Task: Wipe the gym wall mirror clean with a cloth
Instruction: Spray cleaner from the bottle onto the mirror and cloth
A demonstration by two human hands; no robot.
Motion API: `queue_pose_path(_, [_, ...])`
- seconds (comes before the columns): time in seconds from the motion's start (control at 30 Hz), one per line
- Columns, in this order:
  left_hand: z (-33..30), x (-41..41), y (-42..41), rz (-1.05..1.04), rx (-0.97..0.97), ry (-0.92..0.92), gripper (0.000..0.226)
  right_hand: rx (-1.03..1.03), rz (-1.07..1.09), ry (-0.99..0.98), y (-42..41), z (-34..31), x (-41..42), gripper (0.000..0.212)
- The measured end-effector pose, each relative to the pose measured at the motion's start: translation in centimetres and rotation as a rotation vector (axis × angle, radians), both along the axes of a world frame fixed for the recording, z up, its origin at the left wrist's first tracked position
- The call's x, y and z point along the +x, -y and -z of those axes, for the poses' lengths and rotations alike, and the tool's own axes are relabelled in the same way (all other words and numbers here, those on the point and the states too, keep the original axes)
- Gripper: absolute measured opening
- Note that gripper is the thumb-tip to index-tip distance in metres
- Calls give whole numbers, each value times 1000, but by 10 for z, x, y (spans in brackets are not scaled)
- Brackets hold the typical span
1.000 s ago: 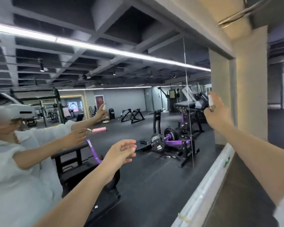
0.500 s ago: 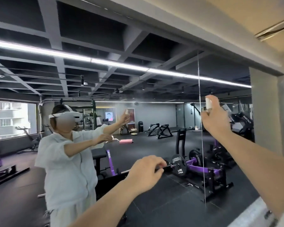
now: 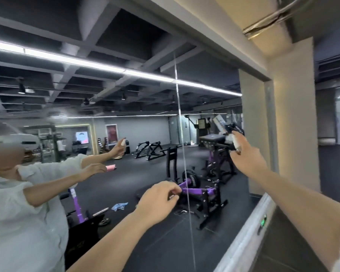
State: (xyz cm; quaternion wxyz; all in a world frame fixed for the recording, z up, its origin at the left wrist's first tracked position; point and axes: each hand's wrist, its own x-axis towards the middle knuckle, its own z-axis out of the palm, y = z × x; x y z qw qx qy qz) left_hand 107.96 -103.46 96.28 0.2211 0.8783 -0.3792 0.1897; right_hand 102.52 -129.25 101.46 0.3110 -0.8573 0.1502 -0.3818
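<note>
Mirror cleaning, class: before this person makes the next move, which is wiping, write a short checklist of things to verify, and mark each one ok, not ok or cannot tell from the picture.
1. Spray bottle in hand: ok. The right hand holds a small spray bottle raised at the mirror.
2. Cleaner on the glass: cannot tell; a faint haze shows at upper left, but it is not clear.
3. Cloth in the wiping hand: cannot tell. The left hand is curled, and the reflection shows something pink beyond it.
4. Hands close to the glass: ok, both arms reach towards it.
5. Panel seam noted: ok, it runs between the hands.
</note>
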Motion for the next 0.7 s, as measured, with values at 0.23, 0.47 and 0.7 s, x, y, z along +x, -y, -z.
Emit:
queue_pose_path(0.23, [-6, 98, 85, -17, -46, 172, 25, -2, 87, 41, 96, -21, 61, 64])
queue_pose_path(0.47, [11, 173, 135, -102, 159, 342, 29, 11, 99, 121, 183, -22, 127, 61])
queue_pose_path(0.7, [-5, 249, 200, -438, 390, 578, 78, 15, -32, 287, 287, -55, 229, 57])
